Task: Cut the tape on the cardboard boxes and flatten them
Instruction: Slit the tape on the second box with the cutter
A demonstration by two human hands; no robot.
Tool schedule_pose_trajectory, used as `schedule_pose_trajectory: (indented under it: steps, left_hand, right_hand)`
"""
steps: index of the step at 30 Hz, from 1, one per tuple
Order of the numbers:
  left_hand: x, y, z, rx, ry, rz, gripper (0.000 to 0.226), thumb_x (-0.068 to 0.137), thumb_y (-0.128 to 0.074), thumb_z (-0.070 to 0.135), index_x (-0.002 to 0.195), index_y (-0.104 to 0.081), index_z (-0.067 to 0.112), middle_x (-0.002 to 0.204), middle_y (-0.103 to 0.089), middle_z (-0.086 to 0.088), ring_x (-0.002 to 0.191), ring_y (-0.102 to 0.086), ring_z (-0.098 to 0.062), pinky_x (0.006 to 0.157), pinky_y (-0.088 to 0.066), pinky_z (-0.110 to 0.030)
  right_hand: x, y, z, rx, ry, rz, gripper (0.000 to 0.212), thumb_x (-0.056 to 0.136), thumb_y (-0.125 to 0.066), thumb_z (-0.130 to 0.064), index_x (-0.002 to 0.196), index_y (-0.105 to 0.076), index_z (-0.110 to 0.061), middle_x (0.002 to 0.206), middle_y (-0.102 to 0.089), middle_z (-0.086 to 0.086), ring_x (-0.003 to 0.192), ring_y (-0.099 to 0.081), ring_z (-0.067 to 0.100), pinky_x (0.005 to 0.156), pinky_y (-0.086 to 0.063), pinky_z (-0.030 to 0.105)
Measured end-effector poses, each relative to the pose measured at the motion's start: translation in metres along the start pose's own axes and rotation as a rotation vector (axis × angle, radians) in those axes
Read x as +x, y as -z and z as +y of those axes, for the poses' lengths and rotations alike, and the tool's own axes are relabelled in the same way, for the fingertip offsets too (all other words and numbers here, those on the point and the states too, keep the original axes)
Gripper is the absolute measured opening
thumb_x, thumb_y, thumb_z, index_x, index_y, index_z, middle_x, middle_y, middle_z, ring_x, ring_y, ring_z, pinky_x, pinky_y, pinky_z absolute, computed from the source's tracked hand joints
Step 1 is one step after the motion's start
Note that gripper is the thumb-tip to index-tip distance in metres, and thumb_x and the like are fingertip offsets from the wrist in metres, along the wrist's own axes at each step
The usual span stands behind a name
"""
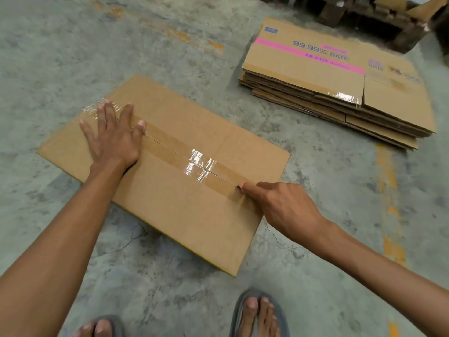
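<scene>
Running far-left to near-right: tape [175, 152] along box [194, 215] long axis.

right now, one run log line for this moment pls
left hand flat on box | right hand drawing small cutter along tape | flattened stack behind right

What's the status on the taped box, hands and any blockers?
Left hand flat on cardboard box, pinning it. Right hand closed, small dark tip at tape seam; tool unclear. Flattened stack off to the side; nothing in the way.
</scene>
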State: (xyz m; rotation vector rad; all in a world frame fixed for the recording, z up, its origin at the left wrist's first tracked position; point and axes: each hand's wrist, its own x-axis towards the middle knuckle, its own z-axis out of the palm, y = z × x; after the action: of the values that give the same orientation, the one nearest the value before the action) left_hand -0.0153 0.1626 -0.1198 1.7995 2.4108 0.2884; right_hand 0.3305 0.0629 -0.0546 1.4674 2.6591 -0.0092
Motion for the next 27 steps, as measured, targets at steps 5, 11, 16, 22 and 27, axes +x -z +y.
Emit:
schedule_pose_trajectory:
  steps: [5,11,16,22,27]
  left_hand:
    - [-0.006,0.006,0.016,0.034,0.101,-0.025,0.059,0.102,-0.016,0.05,0.156,-0.013,0.027,0.164,0.003,-0.015,0.152,0.01,-0.027,0.118,0.003,-0.061]
    - [-0.098,-0.021,0.123,-0.027,-0.269,-0.044,0.058,0.101,-0.022,0.049,0.156,-0.011,0.034,0.164,0.002,-0.018,0.152,0.008,-0.028,0.12,0.006,-0.052]
    - [-0.098,-0.032,0.124,-0.018,-0.249,-0.011,0.056,0.102,-0.015,0.056,0.155,-0.004,0.042,0.165,0.005,-0.01,0.152,0.011,-0.022,0.118,0.009,-0.054]
    - [-0.099,-0.033,0.127,-0.025,-0.261,-0.011,0.057,0.102,-0.014,0.058,0.155,-0.005,0.041,0.165,0.004,-0.01,0.152,0.009,-0.022,0.118,0.008,-0.054]
    - [-0.099,-0.033,0.126,-0.034,-0.27,0.006,0.056,0.102,-0.016,0.057,0.155,-0.007,0.041,0.165,0.002,-0.011,0.152,0.006,-0.022,0.118,0.006,-0.055]
  right_hand:
    - [-0.003,0.001,0.001,-0.019,-0.024,0.023,0.044,0.087,-0.048,-0.004,0.124,-0.057,-0.026,0.063,-0.049,-0.004,0.042,-0.036,0.025,0.042,-0.009,0.024]
    - [-0.005,0.002,-0.001,0.003,-0.049,0.012,0.05,0.083,-0.031,-0.007,0.119,-0.058,-0.026,0.061,-0.047,-0.004,0.039,-0.029,0.025,0.042,-0.006,0.023]
    - [-0.016,-0.004,0.012,0.003,-0.027,0.019,0.056,0.076,-0.065,0.002,0.124,-0.06,-0.027,0.063,-0.055,-0.004,0.036,-0.034,0.026,0.042,-0.009,0.022]
    - [-0.036,-0.008,0.024,0.026,-0.046,0.045,0.059,0.075,-0.071,0.002,0.124,-0.061,-0.028,0.07,-0.065,-0.007,0.039,-0.024,0.022,0.044,-0.001,0.02]
    - [-0.044,-0.011,0.027,0.043,-0.051,0.057,0.06,0.076,-0.073,0.001,0.126,-0.061,-0.03,0.068,-0.064,-0.006,0.038,-0.026,0.023,0.043,-0.001,0.019]
